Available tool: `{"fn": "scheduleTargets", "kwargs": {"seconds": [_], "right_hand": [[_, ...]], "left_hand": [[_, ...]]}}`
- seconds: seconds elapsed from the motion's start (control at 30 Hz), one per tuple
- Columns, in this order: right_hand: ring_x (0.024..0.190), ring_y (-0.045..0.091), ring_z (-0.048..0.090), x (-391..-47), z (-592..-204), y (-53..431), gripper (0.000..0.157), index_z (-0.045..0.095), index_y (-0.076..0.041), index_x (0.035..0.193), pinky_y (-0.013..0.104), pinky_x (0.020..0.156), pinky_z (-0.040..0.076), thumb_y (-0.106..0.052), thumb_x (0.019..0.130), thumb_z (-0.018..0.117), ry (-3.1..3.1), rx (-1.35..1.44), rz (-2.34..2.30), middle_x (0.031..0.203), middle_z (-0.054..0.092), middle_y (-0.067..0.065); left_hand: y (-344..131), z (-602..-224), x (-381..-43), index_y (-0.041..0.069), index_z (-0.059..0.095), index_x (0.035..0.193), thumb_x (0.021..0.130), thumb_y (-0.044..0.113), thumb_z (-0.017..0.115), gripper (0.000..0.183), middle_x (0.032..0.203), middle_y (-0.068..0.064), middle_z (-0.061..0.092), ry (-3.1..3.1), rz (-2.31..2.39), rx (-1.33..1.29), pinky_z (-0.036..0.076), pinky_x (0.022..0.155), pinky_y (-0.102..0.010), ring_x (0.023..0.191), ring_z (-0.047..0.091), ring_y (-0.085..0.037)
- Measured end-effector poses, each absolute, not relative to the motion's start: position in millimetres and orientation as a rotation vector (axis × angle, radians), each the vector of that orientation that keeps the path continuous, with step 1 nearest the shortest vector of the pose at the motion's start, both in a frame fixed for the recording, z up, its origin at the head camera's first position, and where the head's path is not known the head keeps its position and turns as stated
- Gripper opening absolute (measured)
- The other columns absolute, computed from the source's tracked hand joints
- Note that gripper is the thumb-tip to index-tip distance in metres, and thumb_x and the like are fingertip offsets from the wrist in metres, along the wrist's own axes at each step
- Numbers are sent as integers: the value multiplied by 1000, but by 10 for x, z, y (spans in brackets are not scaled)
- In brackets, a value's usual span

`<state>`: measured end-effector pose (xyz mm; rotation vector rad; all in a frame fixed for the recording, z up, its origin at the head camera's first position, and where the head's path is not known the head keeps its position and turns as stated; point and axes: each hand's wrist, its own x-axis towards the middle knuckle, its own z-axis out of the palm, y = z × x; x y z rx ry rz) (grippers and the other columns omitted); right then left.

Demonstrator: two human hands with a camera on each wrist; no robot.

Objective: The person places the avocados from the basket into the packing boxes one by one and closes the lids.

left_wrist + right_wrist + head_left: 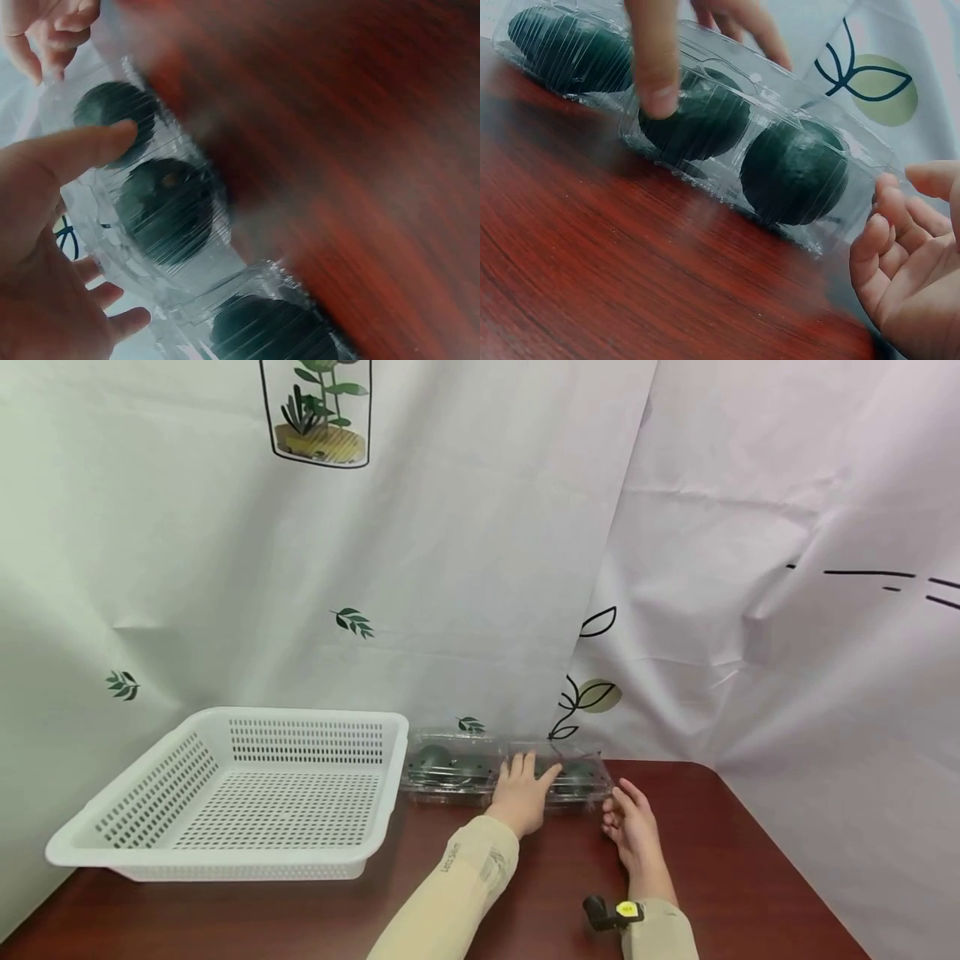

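Two clear plastic clamshell boxes of dark green avocados stand end to end at the back of the table. My left hand (519,800) reaches over the right-hand box (558,793) with fingers spread. Its thumb (656,82) lies in front of an avocado (697,124), and its other fingers show at the far side. My right hand (632,828) is beside that box's right end, palm turned inward, fingers loosely bent and fingertips close to the plastic. Another avocado (795,172) sits nearest to it. The left-hand box (450,781) is partly overlapped by my left hand.
A large white perforated basket (225,870) stands on the left of the reddish-brown table (555,877), its right rim close to the left-hand box. A pale printed curtain (480,568) hangs right behind. The table's right edge slants past my right arm.
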<state>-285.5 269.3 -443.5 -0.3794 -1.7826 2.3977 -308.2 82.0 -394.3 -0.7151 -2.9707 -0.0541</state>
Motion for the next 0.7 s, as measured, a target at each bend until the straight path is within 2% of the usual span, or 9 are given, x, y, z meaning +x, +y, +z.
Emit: {"fn": "scheduleTargets", "kwargs": {"seconds": [0.1, 0.2, 0.53, 0.7], "right_hand": [[56, 7, 48, -2866, -4429, 2699, 48, 24, -12, 144, 22, 55, 43, -23, 100, 42, -1808, -380, 2381, 69, 55, -5], [60, 7, 50, -2862, -4428, 2695, 46, 28, -12, 143, 22, 57, 45, -24, 100, 41, -1835, -384, 2377, 72, 56, -5], [62, 7, 52, -2810, -4435, 2710, 44, 29, -14, 142, 22, 60, 44, -26, 101, 38, -1756, -385, 2461, 76, 59, -6], [54, 8, 49, -2764, -4333, 2764, 26, 44, -20, 125, 22, 56, 44, -25, 101, 37, -1613, -393, 2453, 68, 58, -5]], "left_hand": [[807, -3931, -3066, 32, 20, 148, 84, 30, 67, 79, 147, -11, 25, -2974, -20, -698, 23, 107, -44, 135, 22, -29], [811, -3911, -3071, 30, 20, 148, 82, 36, 68, 82, 148, -12, 25, -2993, -22, -700, 23, 107, -44, 136, 22, -30], [815, -3991, -3110, 31, 20, 148, 84, 35, 66, 79, 153, -12, 14, -3042, -46, -711, 16, 109, -46, 139, 10, -31], [762, -3835, -3112, 31, 17, 149, 82, 49, 64, 84, 153, -14, 10, -3036, -110, -755, 11, 109, -49, 139, 7, -32]]}}
